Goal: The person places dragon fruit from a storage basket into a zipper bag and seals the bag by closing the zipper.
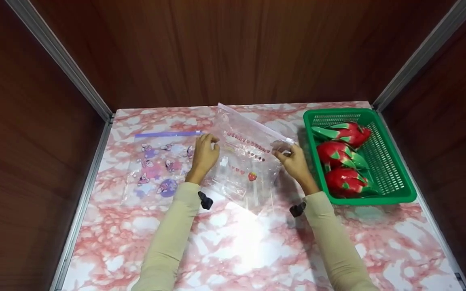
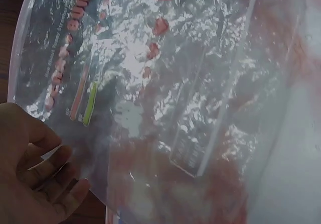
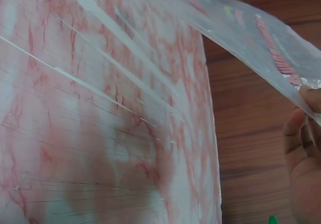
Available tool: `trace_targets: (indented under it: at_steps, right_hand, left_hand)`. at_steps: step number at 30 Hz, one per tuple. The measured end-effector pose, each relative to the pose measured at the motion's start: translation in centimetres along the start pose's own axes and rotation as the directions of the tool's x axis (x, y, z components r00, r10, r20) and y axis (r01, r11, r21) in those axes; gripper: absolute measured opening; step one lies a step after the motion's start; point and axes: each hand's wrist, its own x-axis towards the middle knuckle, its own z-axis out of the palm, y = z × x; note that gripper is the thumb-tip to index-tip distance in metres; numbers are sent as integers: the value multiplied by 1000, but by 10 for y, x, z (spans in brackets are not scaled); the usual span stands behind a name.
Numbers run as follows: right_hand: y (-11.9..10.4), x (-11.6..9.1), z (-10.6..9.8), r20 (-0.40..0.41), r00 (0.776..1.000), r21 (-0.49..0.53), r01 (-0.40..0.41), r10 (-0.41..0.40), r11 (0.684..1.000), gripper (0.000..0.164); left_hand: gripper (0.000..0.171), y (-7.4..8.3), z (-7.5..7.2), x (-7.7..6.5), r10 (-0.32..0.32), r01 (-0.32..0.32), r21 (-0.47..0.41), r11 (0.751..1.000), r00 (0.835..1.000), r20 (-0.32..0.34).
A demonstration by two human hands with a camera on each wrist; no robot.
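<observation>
Between the two hands hangs a clear zip bag (image 1: 245, 161) with a pale pink slider top, red lettering, hearts and a strawberry print. My left hand (image 1: 206, 153) pinches its left edge, fingers curled, as the left wrist view (image 2: 37, 169) also shows from close up. On the opposite edge, the thumb and fingers of my right hand (image 1: 293, 161) pinch the film below the slider. The right wrist view shows that hand (image 3: 306, 143) at the bag's side and the tilted bag (image 3: 251, 38) lifted off the table.
A second clear zip bag (image 1: 156, 169) with a purple top and cartoon prints lies flat on the left. On the right stands a green basket (image 1: 395, 157) holding red dragon fruits (image 1: 346, 182). Brown wood-grain panels (image 1: 233, 52) enclose the pink marbled table (image 1: 123, 250).
</observation>
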Motion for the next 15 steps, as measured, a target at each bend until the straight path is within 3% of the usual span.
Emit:
trace_targets:
  at_steps: [6,11,15]
  right_hand:
    - [-2,0,4,-26,999,4,30,-30,1000,19]
    - [-3,-1,7,-37,997,41,62,-61,997,20]
    - [-2,-2,10,-65,994,44,87,-84,995,21]
  left_hand:
    - [20,33,4,4,6,9,-178,984,996,84]
    - [21,56,9,12,9,20,-225,974,991,130]
    - [23,69,13,16,-35,86,-285,955,983,179]
